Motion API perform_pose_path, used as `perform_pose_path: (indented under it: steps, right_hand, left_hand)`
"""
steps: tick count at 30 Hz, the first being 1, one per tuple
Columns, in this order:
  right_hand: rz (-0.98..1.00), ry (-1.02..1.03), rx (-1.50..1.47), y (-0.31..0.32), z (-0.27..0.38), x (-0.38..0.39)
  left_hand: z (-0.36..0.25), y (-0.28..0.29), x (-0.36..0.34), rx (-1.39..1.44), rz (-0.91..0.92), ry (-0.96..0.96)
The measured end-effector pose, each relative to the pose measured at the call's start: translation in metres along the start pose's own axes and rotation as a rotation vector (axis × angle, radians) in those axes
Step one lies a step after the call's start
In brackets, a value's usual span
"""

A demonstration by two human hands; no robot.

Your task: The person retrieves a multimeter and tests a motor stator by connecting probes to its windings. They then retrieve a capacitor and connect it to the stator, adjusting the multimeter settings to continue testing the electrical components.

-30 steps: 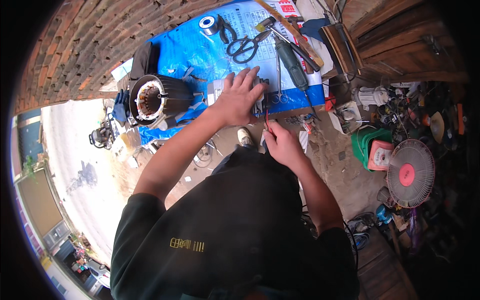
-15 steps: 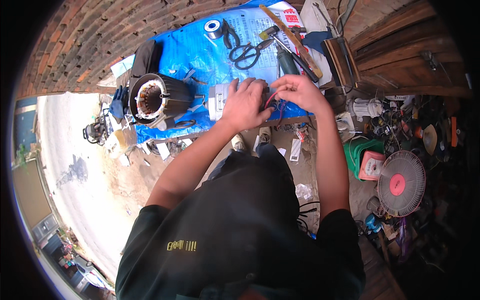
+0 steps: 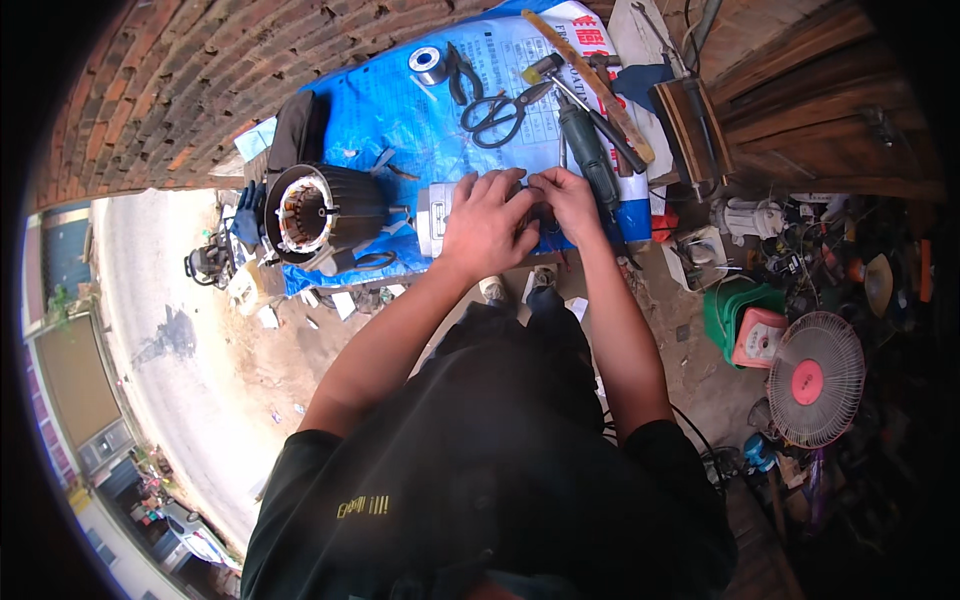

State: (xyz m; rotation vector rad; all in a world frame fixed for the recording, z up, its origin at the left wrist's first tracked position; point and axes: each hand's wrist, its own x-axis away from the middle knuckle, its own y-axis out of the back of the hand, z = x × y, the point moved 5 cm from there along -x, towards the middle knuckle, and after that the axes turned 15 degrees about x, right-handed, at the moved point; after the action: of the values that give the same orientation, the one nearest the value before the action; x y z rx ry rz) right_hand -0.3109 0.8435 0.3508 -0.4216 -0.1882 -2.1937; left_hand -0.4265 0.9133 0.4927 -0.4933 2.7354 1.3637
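Note:
My left hand point(image 3: 488, 222) lies curled over a grey metal motor point(image 3: 432, 215), gripping it against the blue sheet point(image 3: 400, 130) on the table. At the motor's right end, my right hand point(image 3: 568, 203) has its fingertips pinched together, close to the left fingers. What sits between those fingertips is hidden. Thin dark and reddish wires point(image 3: 562, 258) hang below the hand. Left of the motor, a ribbed motor housing point(image 3: 355, 208) lies on its side, its ring of windings point(image 3: 303, 212) showing at the open end.
Behind my hands lie a solder spool point(image 3: 427, 65), pliers point(image 3: 460, 75), scissors point(image 3: 505, 115), a hammer point(image 3: 545, 70), a green power tool point(image 3: 588, 145) and a wooden stick point(image 3: 600, 90). At right stand a fan point(image 3: 815, 380) and a green bin point(image 3: 735, 310); a brick wall point(image 3: 180, 110) rises at the left back.
My right hand has come down and inward to the motor's end, beside my left hand. The red wire that showed at its fingers is out of sight there. The whole view has shifted slightly.

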Motion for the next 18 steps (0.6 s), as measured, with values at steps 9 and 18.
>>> perform_pose_path:
  steps: [9, 18]
  right_hand:
    - [-0.407, 0.108, 0.385, -0.025, -0.035, 0.093]
    - [0.066, 0.390, 0.897, -0.019, 0.091, 0.150]
  left_hand:
    - [-0.002, -0.001, 0.000, -0.021, -0.038, -0.004]
    - [0.014, -0.002, 0.003, 0.104, 0.030, -0.036]
